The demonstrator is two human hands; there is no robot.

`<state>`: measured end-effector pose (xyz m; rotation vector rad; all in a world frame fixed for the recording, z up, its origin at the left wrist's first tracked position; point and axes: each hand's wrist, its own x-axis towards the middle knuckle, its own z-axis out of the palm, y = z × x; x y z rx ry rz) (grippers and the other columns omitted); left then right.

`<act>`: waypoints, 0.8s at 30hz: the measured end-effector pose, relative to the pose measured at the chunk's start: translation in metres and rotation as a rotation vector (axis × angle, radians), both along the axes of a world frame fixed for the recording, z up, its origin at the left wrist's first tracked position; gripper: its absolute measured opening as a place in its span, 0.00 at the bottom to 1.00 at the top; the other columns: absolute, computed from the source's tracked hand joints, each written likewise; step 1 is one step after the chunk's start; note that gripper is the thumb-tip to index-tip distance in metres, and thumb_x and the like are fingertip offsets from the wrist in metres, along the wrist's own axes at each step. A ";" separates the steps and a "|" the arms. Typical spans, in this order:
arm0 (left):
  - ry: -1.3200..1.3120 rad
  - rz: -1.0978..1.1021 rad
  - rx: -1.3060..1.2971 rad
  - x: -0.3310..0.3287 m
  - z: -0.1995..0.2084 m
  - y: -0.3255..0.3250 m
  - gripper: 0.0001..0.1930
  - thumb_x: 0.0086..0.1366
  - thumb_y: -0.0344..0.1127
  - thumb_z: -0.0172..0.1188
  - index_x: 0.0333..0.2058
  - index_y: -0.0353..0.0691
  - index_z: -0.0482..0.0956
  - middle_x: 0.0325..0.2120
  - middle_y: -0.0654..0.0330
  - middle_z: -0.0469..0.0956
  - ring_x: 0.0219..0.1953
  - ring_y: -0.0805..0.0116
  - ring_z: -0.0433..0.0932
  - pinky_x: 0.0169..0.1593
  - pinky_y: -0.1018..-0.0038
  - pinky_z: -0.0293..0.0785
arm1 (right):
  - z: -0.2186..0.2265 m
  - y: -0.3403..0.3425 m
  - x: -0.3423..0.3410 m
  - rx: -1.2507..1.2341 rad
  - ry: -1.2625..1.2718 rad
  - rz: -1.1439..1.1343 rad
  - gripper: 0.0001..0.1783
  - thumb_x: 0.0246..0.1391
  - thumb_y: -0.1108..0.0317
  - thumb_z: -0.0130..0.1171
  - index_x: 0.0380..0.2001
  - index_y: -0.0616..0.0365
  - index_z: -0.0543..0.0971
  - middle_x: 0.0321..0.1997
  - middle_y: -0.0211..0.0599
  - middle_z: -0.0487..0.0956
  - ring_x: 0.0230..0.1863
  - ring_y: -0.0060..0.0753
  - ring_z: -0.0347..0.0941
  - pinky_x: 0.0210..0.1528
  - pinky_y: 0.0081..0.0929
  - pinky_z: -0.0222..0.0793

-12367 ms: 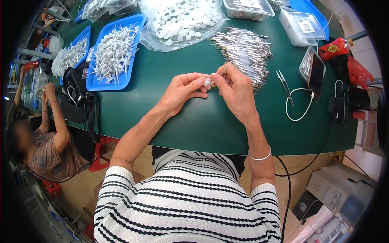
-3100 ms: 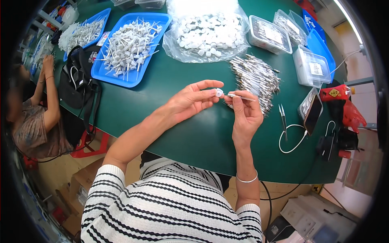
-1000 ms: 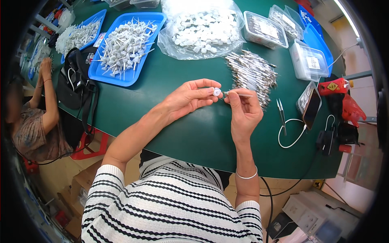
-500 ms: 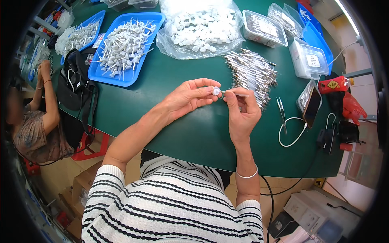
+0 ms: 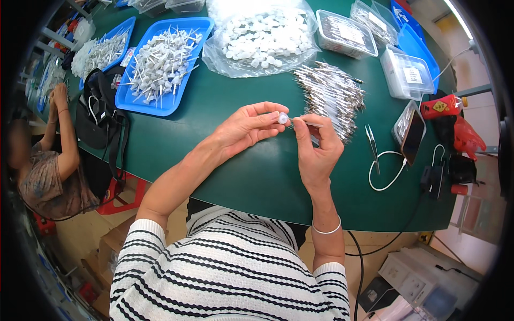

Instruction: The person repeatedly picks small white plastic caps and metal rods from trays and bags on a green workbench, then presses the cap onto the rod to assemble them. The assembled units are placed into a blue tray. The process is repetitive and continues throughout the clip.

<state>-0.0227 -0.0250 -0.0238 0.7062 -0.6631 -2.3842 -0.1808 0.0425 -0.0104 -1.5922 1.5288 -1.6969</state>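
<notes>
Over the green desk (image 5: pixel 246 187), left hand (image 5: pixel 247 128) pinches white cap (image 5: pixel 282 118), right hand (image 5: pixel 319 152) grips thin rod (image 5: pixel 314 124); off-axis contact could bend it.

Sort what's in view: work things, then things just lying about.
Likely work items: small round white plastic cap, slim silver metal rod, heaped silver metal rods, bagged white plastic caps.
Likely lying about: flat black phone, black fabric bag, red plastic bottle.
</notes>
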 end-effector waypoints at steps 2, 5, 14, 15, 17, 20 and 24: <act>0.003 0.002 0.008 0.000 -0.001 0.000 0.13 0.63 0.30 0.58 0.45 0.33 0.74 0.36 0.58 0.77 0.36 0.74 0.79 0.41 0.84 0.79 | 0.001 0.000 0.000 -0.008 0.019 -0.001 0.06 0.48 0.78 0.63 0.30 0.63 0.76 0.27 0.36 0.78 0.25 0.28 0.76 0.30 0.21 0.72; 0.002 0.002 0.012 0.000 0.000 0.000 0.13 0.63 0.30 0.58 0.45 0.33 0.74 0.36 0.58 0.77 0.37 0.73 0.79 0.41 0.84 0.79 | 0.001 0.000 0.001 -0.012 0.045 -0.007 0.06 0.47 0.78 0.63 0.30 0.63 0.76 0.27 0.36 0.78 0.25 0.29 0.76 0.29 0.22 0.72; -0.014 -0.002 0.010 -0.001 0.000 0.000 0.12 0.63 0.31 0.57 0.45 0.33 0.74 0.35 0.59 0.77 0.36 0.74 0.79 0.40 0.84 0.79 | 0.000 0.000 -0.001 0.007 0.022 0.012 0.06 0.48 0.77 0.63 0.30 0.62 0.76 0.27 0.36 0.78 0.25 0.29 0.76 0.28 0.22 0.72; -0.009 -0.004 0.009 -0.001 0.000 0.000 0.13 0.63 0.31 0.57 0.45 0.33 0.74 0.35 0.59 0.77 0.36 0.74 0.79 0.41 0.84 0.78 | 0.000 0.000 -0.001 0.008 0.017 0.015 0.06 0.48 0.77 0.63 0.30 0.62 0.76 0.27 0.36 0.78 0.25 0.29 0.76 0.28 0.22 0.72; -0.001 -0.008 0.009 0.000 -0.001 0.000 0.13 0.63 0.31 0.57 0.45 0.32 0.74 0.35 0.57 0.78 0.37 0.73 0.79 0.43 0.83 0.78 | 0.000 0.000 -0.001 0.012 0.012 0.023 0.06 0.48 0.77 0.63 0.30 0.62 0.76 0.27 0.36 0.78 0.24 0.29 0.76 0.28 0.22 0.72; 0.006 -0.014 0.006 0.000 -0.003 0.000 0.13 0.63 0.31 0.58 0.45 0.32 0.74 0.35 0.57 0.78 0.37 0.73 0.79 0.43 0.83 0.77 | 0.000 0.000 -0.002 0.012 0.016 0.031 0.06 0.47 0.77 0.63 0.30 0.62 0.76 0.27 0.36 0.78 0.24 0.29 0.76 0.27 0.22 0.71; -0.021 -0.019 -0.009 0.000 -0.002 -0.001 0.13 0.63 0.32 0.57 0.45 0.33 0.74 0.35 0.59 0.78 0.37 0.74 0.78 0.42 0.83 0.78 | 0.001 -0.001 -0.002 -0.027 0.071 0.027 0.07 0.46 0.78 0.64 0.30 0.62 0.76 0.26 0.35 0.77 0.23 0.29 0.76 0.26 0.22 0.71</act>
